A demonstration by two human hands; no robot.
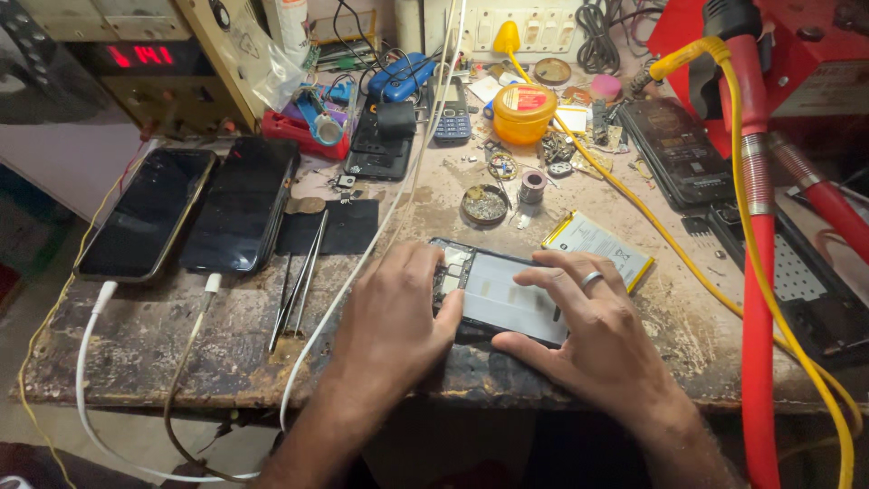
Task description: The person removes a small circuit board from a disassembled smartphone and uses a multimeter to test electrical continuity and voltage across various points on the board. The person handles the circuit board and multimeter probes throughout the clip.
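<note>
Black-framed, the opened phone [496,292] lies flat near the worn bench's [217,353] front edge. The left hand [394,317] clasps its left end with curled fingers; the right hand [593,330] presses spread fingers on its pale inside, thumb under the near edge. Behind the phone's right end lies a yellow-edged battery [597,244]; farther back stands a round orange tub [523,113]. Bare benchtop lies left of the phone.

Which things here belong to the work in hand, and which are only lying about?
In hand: opened phone, left hand, right hand.

Lying about: two charging phones, tweezers, loose battery, yellow jar, keypad phone.
</note>
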